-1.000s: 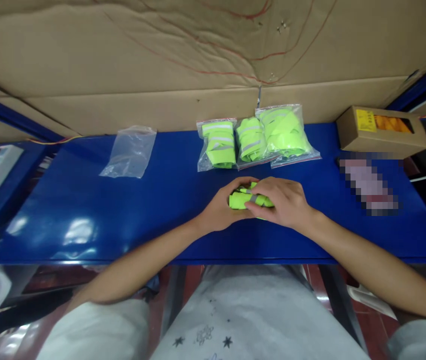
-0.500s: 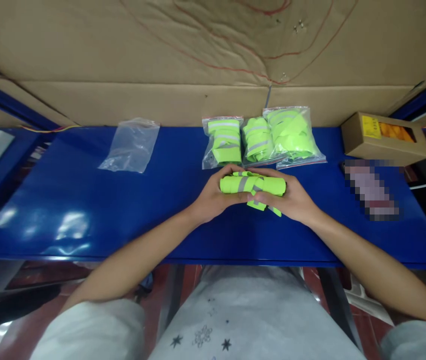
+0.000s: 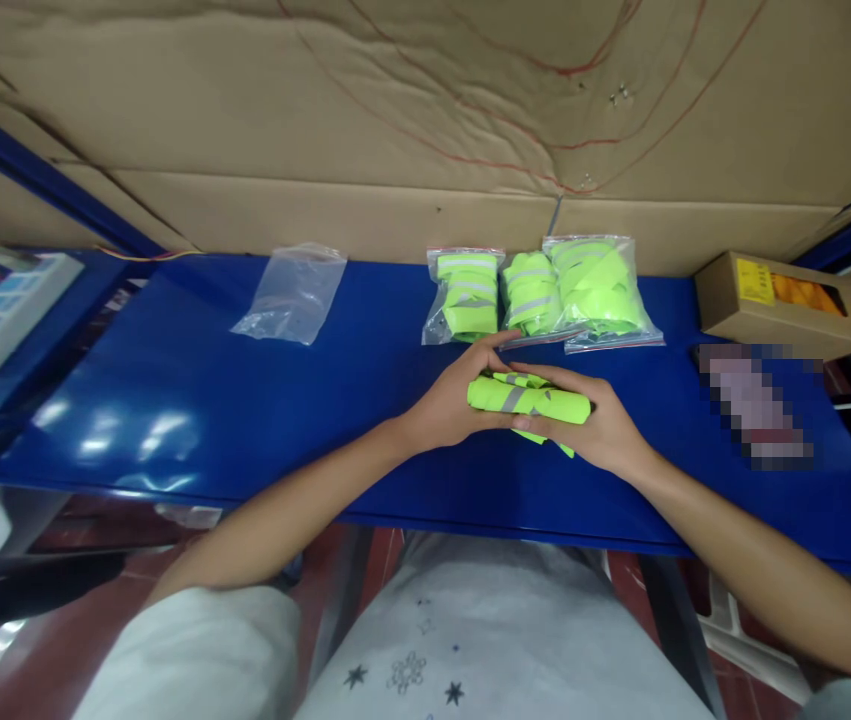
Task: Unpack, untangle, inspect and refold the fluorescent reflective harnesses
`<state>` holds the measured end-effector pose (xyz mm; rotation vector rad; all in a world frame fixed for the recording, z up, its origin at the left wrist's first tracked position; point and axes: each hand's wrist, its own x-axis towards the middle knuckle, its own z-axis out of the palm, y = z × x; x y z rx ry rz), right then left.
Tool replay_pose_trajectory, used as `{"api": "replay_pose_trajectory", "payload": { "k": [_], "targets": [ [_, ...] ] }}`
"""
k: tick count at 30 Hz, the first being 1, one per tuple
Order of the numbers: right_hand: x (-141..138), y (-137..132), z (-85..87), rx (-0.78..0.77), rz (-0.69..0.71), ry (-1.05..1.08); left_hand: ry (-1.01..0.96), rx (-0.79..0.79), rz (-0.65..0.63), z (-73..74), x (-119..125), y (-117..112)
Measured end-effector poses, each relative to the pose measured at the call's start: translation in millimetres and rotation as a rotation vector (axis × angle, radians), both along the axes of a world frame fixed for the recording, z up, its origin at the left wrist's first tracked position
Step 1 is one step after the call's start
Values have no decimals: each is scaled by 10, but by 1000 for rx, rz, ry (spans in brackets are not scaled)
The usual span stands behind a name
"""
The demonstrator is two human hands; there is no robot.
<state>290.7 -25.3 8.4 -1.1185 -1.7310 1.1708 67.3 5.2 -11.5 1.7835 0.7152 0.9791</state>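
Between my two hands, just above the blue table, is a rolled reflective safety vest (image 3: 526, 399), neon yellow-green with grey bands and loose strap ends hanging beneath. My left hand (image 3: 455, 400) cups its left end, thumb along the near side and a finger sticking out beyond it. Around the right end, my right hand (image 3: 601, 420) is closed, with its fingers over the far side and thumb in front. Just behind my hands lie three clear zip bags holding similar vests: a left bag (image 3: 468, 295), a middle bag (image 3: 531, 292) and a right bag (image 3: 601, 290).
An empty clear zip bag (image 3: 294, 293) lies at the back left of the blue table (image 3: 245, 400). To the right are a cardboard box (image 3: 717, 295) with orange contents and a blurred-out phone-like object (image 3: 755, 405). A cardboard panel (image 3: 320, 120) rises behind; a white device (image 3: 12, 310) stands far left.
The view has shifted slightly. Both hands still hold the rolled vest, which has turned a little, its right end now lower. A finger of my left hand has lifted away from the roll.
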Motion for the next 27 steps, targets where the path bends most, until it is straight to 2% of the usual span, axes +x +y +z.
{"api": "replay_pose_trajectory", "payload": {
  "k": [9,12,15,17,19,21,22,23,25,26,27],
  "targets": [
    [-107,-97,23,-69,-179,27,26,47,20,-58,1,7],
    [-118,-97,33,-50,-199,22,21,-9,-29,-35,7,9],
    [-125,-86,71,-48,-211,49,13,-125,-112,59,3,2],
    [-112,-80,100,-42,-231,49,33,-132,-182,163,-46,48],
    [-77,-76,124,-39,-269,40,78,-116,-288,280,-177,174],
    [-26,-74,144,-43,-314,38,151,-95,-271,376,-415,366],
    [1,-74,154,-51,-332,37,197,-73,-117,405,-571,471],
    [25,-73,166,-62,-348,34,264,-3,173,417,-743,573],
    [58,-72,192,-84,-361,16,560,115,751,388,-1095,743],
    [64,-72,206,-95,-358,4,747,107,952,356,-1256,804],
    [62,-71,219,-101,-354,-5,905,33,1063,321,-1397,849]
  ]
}}
